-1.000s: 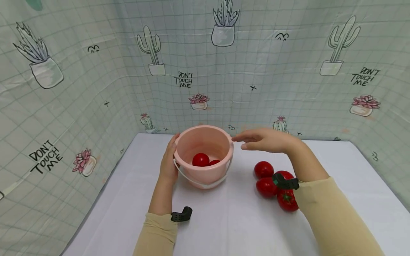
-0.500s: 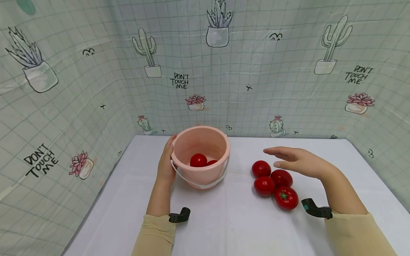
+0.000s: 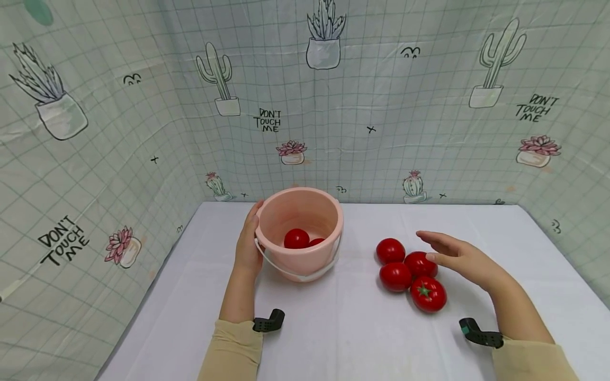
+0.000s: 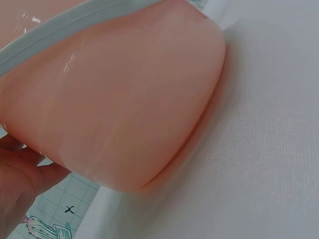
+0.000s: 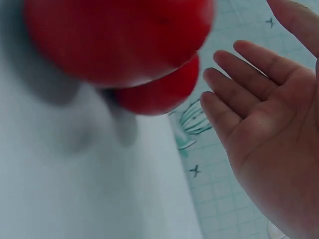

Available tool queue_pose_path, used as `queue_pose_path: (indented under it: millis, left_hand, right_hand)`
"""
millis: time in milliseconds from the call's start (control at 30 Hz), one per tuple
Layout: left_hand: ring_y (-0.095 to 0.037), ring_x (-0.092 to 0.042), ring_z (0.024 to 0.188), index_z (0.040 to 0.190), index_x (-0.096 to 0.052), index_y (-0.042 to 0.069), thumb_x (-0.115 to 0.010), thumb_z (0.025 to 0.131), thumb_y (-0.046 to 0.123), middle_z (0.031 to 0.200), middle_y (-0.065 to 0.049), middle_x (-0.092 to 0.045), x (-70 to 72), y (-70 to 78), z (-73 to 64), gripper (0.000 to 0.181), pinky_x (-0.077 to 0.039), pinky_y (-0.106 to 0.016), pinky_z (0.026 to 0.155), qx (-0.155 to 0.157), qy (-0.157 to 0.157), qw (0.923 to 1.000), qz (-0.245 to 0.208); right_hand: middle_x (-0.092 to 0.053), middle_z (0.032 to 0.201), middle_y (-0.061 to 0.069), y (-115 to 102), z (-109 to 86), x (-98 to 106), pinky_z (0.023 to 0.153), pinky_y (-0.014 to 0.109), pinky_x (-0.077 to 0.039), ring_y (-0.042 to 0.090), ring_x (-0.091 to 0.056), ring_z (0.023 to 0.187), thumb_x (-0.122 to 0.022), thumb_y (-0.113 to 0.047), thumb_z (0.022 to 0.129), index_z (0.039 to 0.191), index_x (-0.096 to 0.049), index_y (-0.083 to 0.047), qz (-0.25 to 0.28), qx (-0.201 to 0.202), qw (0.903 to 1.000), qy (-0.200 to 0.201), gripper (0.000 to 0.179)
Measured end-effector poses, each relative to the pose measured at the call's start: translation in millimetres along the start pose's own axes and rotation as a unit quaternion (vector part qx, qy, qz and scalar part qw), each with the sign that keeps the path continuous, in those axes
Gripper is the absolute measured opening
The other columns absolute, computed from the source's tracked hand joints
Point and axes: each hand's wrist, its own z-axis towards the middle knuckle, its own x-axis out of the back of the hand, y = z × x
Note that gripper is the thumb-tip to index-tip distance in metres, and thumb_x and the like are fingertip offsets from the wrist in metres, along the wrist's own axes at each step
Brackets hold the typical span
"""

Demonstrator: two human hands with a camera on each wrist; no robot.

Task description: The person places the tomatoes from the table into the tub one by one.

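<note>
A pink bucket (image 3: 305, 259) with a white handle (image 3: 305, 276) stands on the table, two red tomatoes (image 3: 296, 238) visible inside it. My left hand (image 3: 248, 246) holds the bucket by its left side; in the left wrist view its fingers (image 4: 52, 175) lie against the bucket wall. To the right, several red tomatoes (image 3: 395, 277) sit close together, the nearest one (image 3: 428, 294) showing a green star-shaped calyx. My right hand (image 3: 464, 259) hovers just right of them, fingers extended and thumb apart, with nothing in its grasp. In the right wrist view its palm faces two tomatoes (image 5: 119, 40).
A white cloth covers the table (image 3: 343, 328). Behind and along both sides hangs a grid-patterned curtain (image 3: 362, 95) printed with cacti and lettering. Each wrist carries a black camera mount (image 3: 270, 320).
My right hand has drawn back from beside the bucket's rim, moving right and toward me, to the tomatoes on the table. My left hand stays on the bucket. The view has shifted slightly.
</note>
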Motion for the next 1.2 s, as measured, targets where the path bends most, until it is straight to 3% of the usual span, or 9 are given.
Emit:
queue_pose_path:
  millis: [100, 200, 333, 400, 600, 967, 1200]
  left_hand:
    - [-0.011, -0.036, 0.140, 0.142, -0.045, 0.048, -0.034, 0.102, 0.049, 0.149, 0.019, -0.043, -0.2, 0.3, 0.3, 0.041, -0.033, -0.050, 0.116, -0.002, 0.000, 1.0000, 0.000]
    - [-0.011, -0.036, 0.140, 0.142, -0.045, 0.047, -0.034, 0.102, 0.049, 0.149, 0.018, -0.043, -0.6, 0.6, 0.3, 0.041, -0.033, -0.050, 0.117, -0.004, -0.002, 1.0000, 0.000]
    - [-0.010, -0.035, 0.140, 0.142, -0.044, 0.048, -0.034, 0.102, 0.050, 0.150, 0.019, -0.043, -0.6, 0.4, -0.5, 0.042, -0.032, -0.049, 0.117, -0.003, 0.000, 1.0000, 0.001]
    - [-0.010, -0.035, 0.141, 0.143, -0.044, 0.048, -0.034, 0.102, 0.050, 0.150, 0.019, -0.042, -0.4, 0.4, -0.5, 0.042, -0.032, -0.049, 0.118, -0.003, -0.001, 1.0000, 0.002]
    - [-0.010, -0.033, 0.142, 0.144, -0.042, 0.047, -0.032, 0.103, 0.047, 0.152, 0.019, -0.041, -0.6, 1.6, -0.5, 0.042, -0.031, -0.048, 0.118, 0.005, -0.007, 1.0000, 0.000]
    - [-0.016, -0.032, 0.143, 0.150, -0.038, 0.038, -0.028, 0.104, 0.038, 0.156, 0.010, -0.038, -7.0, 25.1, -15.9, 0.046, -0.030, -0.051, 0.118, 0.008, -0.015, 0.9998, 0.009]
    - [-0.016, -0.033, 0.144, 0.150, -0.037, 0.037, -0.028, 0.104, 0.037, 0.156, 0.009, -0.038, -8.7, 25.3, -16.1, 0.047, -0.031, -0.051, 0.118, 0.003, -0.018, 0.9998, 0.010]
  right_hand:
    - [-0.041, 0.156, 0.009, 13.8, -0.1, -5.6, 0.103, 0.032, -0.049, 0.037, -0.038, 0.142, -0.056, -0.040, 0.099, 0.152, -0.039, -0.026, 0.011, -0.002, 0.9999, 0.001, 0.057]
    - [-0.044, 0.154, 0.008, 27.1, -0.5, -11.1, 0.094, 0.015, -0.044, 0.010, -0.045, 0.137, -0.056, -0.039, 0.099, 0.151, -0.040, -0.027, 0.018, -0.006, 0.9998, 0.000, 0.056]
    - [-0.045, 0.154, 0.007, 39.2, 0.0, -17.2, 0.101, 0.029, -0.046, -0.022, -0.036, 0.122, -0.056, -0.039, 0.099, 0.151, -0.040, -0.027, 0.029, -0.005, 0.9996, -0.002, 0.055]
    - [-0.044, 0.154, 0.007, 43.1, 0.6, -19.1, 0.102, 0.027, -0.044, -0.025, -0.034, 0.121, -0.055, -0.037, 0.100, 0.151, -0.041, -0.027, 0.039, 0.000, 0.9992, -0.003, 0.054]
    - [-0.042, 0.155, 0.013, 50.9, 0.1, -22.4, 0.094, 0.006, -0.036, -0.025, -0.035, 0.122, -0.057, -0.031, 0.100, 0.151, -0.041, -0.022, 0.072, 0.014, 0.9973, -0.001, 0.055]
    - [-0.040, 0.155, 0.015, 53.0, 1.3, -27.4, 0.094, 0.009, -0.038, -0.024, -0.038, 0.120, -0.059, -0.031, 0.098, 0.151, -0.041, -0.023, 0.098, 0.004, 0.9952, -0.006, 0.056]
    - [-0.042, 0.155, 0.012, 55.7, 1.3, -27.5, 0.093, 0.010, -0.039, -0.024, -0.039, 0.119, -0.060, -0.033, 0.098, 0.150, -0.042, -0.026, 0.085, 0.001, 0.9964, 0.000, 0.056]
